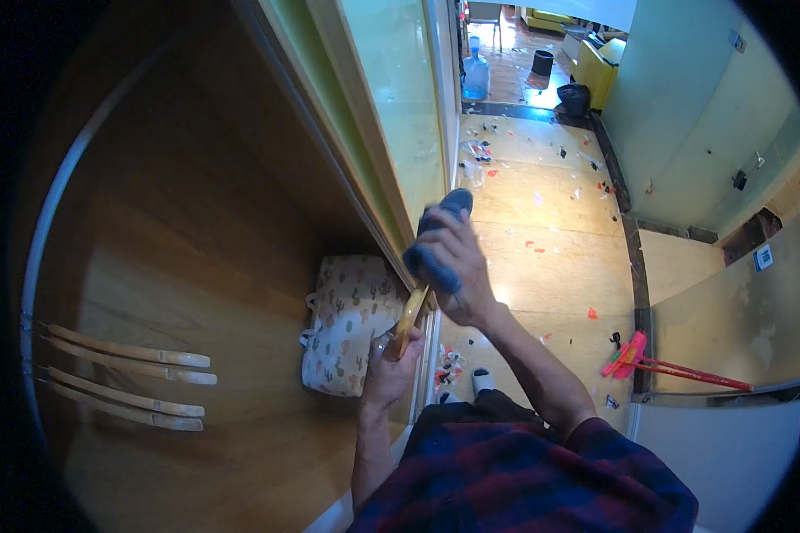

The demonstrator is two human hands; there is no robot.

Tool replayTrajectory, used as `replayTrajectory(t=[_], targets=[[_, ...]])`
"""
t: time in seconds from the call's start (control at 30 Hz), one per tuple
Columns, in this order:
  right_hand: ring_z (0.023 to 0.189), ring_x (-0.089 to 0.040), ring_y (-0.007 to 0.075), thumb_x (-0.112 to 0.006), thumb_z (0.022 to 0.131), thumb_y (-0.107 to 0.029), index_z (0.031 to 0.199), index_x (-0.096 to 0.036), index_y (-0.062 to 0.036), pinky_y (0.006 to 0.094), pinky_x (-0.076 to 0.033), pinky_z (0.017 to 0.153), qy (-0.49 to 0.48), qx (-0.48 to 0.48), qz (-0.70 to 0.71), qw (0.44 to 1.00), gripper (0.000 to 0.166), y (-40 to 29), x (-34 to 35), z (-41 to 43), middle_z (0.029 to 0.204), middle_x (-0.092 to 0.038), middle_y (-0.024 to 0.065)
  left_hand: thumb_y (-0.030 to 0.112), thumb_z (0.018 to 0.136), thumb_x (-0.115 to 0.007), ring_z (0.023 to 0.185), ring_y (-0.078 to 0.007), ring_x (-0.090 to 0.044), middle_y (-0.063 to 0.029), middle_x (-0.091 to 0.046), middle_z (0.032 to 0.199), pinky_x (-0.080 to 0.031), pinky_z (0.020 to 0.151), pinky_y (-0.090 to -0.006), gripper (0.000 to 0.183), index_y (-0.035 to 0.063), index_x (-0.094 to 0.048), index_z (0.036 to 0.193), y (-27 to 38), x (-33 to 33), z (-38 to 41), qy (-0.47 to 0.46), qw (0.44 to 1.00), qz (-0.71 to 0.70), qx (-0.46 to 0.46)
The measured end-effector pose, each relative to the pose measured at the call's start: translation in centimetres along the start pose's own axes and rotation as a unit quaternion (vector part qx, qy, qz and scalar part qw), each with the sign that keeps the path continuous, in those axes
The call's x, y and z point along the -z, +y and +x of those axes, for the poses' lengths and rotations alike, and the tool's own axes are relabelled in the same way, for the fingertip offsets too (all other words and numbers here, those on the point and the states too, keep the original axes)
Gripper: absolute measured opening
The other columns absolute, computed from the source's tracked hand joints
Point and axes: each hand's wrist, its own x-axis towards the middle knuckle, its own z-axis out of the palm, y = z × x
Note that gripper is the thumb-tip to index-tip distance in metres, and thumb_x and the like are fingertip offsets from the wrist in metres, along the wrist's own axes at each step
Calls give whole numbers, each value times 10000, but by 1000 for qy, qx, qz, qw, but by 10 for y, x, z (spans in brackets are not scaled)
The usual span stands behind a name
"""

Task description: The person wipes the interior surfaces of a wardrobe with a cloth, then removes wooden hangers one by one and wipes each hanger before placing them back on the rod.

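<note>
My left hand (395, 365) is closed around one end of a wooden clothes hanger (412, 310), held at a slant by the wardrobe opening. A bunched dark grey-blue cloth (432, 264) is in my right hand (465, 263), pressed at the hanger's upper end. Blur on that hand hides how far the cloth wraps the wood. Several more wooden hangers (130, 350) hang from a metal rod (57, 176) inside the wardrobe at left. Below them, on the wardrobe floor, sits a white fabric bag (350, 320) with a cactus print.
A sliding door panel (400, 100) edges the wardrobe. Paper scraps (535, 246) litter the hallway floor (560, 280). A pink broom head (627, 356) with a red handle lies at right. Farther off are a water jug (477, 73), black bin (542, 63) and black bag (573, 100).
</note>
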Motion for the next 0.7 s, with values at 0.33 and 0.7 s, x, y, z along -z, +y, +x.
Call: replayTrajectory(t=[0.33,0.7], targets=[[1074,-619,294,-544,784,-349,935,-648,-94,593,-144,1190,-113,142,229,956,314,-42,34,5,971,-647,83,211,824,-696,599,-348,-623,-144,-601,690,-456,525,-414,198,36,-604,834,14,30,8,98,877,355,-308],[1216,-563,327,-552,927,-273,923,-681,-71,631,-161,1157,132,4,-13,991,240,36,52,16,972,-661,85,300,860,-667,608,-338,-632,-129,-614,701,-462,525,-412,248,57,-639,899,13,12,6,92,883,310,-341]])
